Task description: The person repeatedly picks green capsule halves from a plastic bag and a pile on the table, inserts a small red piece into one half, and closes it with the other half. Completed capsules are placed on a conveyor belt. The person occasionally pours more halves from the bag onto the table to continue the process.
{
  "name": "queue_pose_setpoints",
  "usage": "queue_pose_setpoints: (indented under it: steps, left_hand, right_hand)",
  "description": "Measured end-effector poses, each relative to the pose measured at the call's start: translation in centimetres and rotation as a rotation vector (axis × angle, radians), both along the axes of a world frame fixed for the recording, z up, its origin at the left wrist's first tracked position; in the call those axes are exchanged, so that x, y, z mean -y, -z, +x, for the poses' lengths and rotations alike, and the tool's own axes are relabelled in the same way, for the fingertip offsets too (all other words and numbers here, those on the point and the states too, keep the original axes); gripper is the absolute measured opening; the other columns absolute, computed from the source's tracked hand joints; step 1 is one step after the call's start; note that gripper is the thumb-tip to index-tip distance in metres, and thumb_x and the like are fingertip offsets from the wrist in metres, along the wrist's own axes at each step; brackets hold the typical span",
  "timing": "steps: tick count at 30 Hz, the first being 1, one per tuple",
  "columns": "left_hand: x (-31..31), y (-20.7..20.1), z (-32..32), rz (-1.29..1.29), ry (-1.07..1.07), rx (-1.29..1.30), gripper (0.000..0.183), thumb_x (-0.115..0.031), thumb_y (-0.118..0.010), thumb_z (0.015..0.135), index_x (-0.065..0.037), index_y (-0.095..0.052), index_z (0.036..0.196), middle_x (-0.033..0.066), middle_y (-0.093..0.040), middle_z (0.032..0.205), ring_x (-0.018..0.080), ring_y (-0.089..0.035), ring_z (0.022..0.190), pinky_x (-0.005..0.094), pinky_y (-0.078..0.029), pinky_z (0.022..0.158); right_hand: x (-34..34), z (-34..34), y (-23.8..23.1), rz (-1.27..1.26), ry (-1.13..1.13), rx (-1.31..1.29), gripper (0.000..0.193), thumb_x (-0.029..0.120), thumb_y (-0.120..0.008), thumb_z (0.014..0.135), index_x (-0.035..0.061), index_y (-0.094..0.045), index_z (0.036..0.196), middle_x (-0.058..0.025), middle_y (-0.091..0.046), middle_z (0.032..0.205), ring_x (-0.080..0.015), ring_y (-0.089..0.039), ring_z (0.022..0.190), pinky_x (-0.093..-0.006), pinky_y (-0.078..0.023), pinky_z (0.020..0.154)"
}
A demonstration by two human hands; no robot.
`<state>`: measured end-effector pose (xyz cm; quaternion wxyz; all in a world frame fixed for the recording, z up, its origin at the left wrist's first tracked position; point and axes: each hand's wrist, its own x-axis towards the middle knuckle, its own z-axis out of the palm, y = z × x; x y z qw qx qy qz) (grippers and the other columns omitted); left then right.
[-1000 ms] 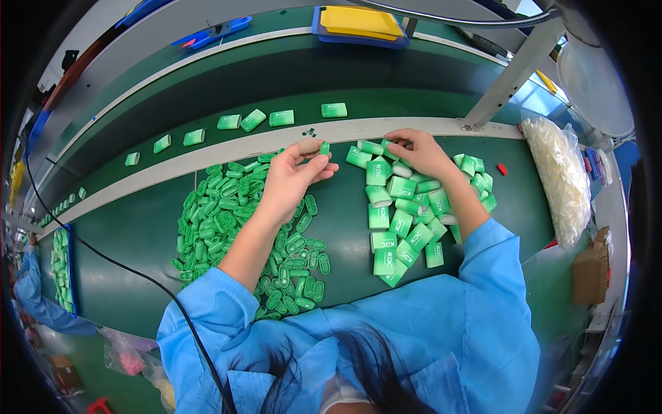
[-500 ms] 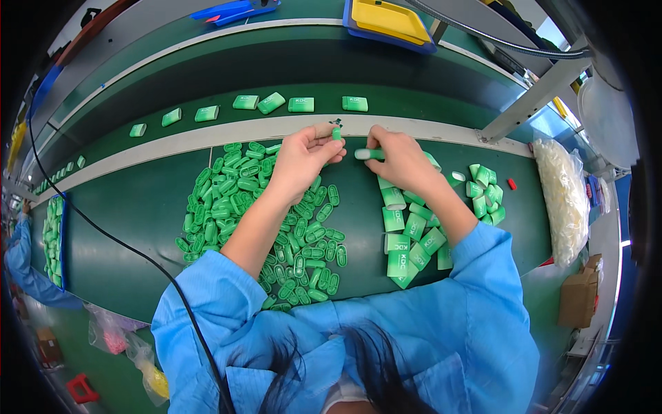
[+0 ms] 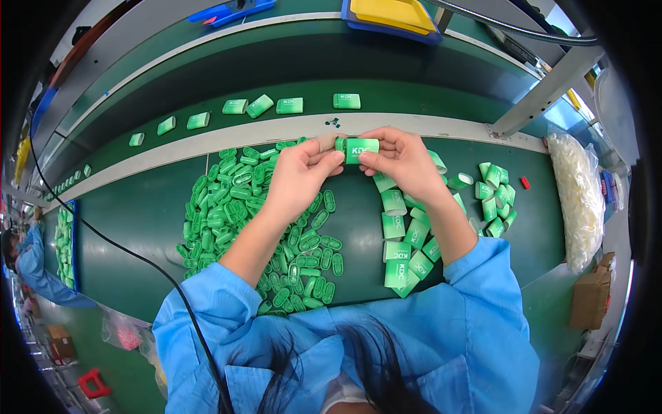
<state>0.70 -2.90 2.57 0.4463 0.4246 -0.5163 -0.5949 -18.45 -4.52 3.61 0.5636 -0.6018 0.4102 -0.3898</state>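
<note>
In front of my chest, near the pale rail, my two hands meet at one piece. My right hand (image 3: 408, 164) pinches a green-to-white flat oval plastic sleeve (image 3: 363, 150) between thumb and fingers. At the sleeve's left end, my left hand (image 3: 301, 172) grips a small green oval end cap (image 3: 340, 144). The cap touches the sleeve; how deep it sits cannot be made out. A broad heap of green oval caps (image 3: 221, 214) lies under and left of my left forearm. Under my right forearm are several loose sleeves (image 3: 394, 226), some overlapping.
Beyond the pale rail (image 3: 241, 134), a row of green pieces (image 3: 289, 105) stretches left. More sleeves (image 3: 491, 207) and a small red piece (image 3: 525, 183) lie right, near a clear bag of whitish parts (image 3: 576, 200). A black cable (image 3: 131, 248) crosses left; a co-worker's blue sleeve (image 3: 45, 272) shows far left.
My hands have come together. The sleeve in my right hand now lies level, its printed face showing, with its left end against the cap in my left hand. The view has shifted slightly.
</note>
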Motion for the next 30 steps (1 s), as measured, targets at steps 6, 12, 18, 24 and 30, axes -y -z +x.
queue_pose_setpoints:
  steps: [6, 12, 18, 24, 30]
  left_hand:
    - [-0.5, -0.1, -0.5, -0.182, -0.063, 0.087, 0.028, -0.006, -0.059, 0.087, 0.002, -0.059, 0.114, 0.0068, -0.067, 0.096, 0.0100, -0.062, 0.084, 0.0247, -0.052, 0.078]
    - [-1.1, -0.6, -0.5, -0.305, -0.143, 0.286, 0.030, -0.007, -0.062, 0.085, 0.001, -0.061, 0.113, 0.0065, -0.068, 0.091, 0.0088, -0.062, 0.081, 0.0234, -0.050, 0.075]
    - [-1.1, -0.4, -0.6, -0.310, -0.139, 0.307, 0.034, -0.007, -0.062, 0.085, 0.001, -0.058, 0.118, 0.0060, -0.067, 0.091, 0.0092, -0.063, 0.081, 0.0242, -0.051, 0.076]
    - [-1.4, 1.0, -1.5, -0.354, -0.178, 0.366, 0.037, -0.002, -0.055, 0.087, 0.002, -0.051, 0.124, 0.0131, -0.067, 0.091, 0.0156, -0.066, 0.082, 0.0277, -0.052, 0.072]
    - [-3.0, 1.9, -2.9, -0.579, -0.288, 0.572, 0.036, 0.005, -0.046, 0.086, 0.005, -0.045, 0.122, 0.0235, -0.063, 0.084, 0.0331, -0.066, 0.078, 0.0360, -0.052, 0.064]
  right_hand:
    - [-0.3, -0.2, 0.5, -0.014, 0.023, 0.103, 0.025, 0.003, -0.065, 0.082, -0.0044, -0.057, 0.105, -0.0082, -0.064, 0.088, -0.0113, -0.061, 0.077, -0.0242, -0.052, 0.071]
    - [-0.9, 0.3, 0.5, -0.124, 0.103, 0.060, 0.026, 0.000, -0.066, 0.080, -0.0042, -0.058, 0.104, -0.0090, -0.066, 0.090, -0.0118, -0.063, 0.079, -0.0238, -0.052, 0.071]
    - [-0.8, 0.3, 0.5, -0.238, 0.137, -0.015, 0.026, 0.001, -0.068, 0.078, -0.0023, -0.061, 0.102, -0.0093, -0.067, 0.090, -0.0118, -0.065, 0.078, -0.0237, -0.052, 0.071]
    - [-1.1, 0.8, 0.8, -0.337, 0.179, -0.165, 0.026, 0.003, -0.070, 0.076, -0.0020, -0.062, 0.100, -0.0089, -0.068, 0.088, -0.0128, -0.065, 0.077, -0.0243, -0.053, 0.070]
    - [-2.8, 2.0, 0.4, -0.677, 0.307, -0.463, 0.026, 0.008, -0.070, 0.074, 0.0012, -0.064, 0.098, -0.0134, -0.066, 0.076, -0.0194, -0.067, 0.065, -0.0275, -0.052, 0.059]
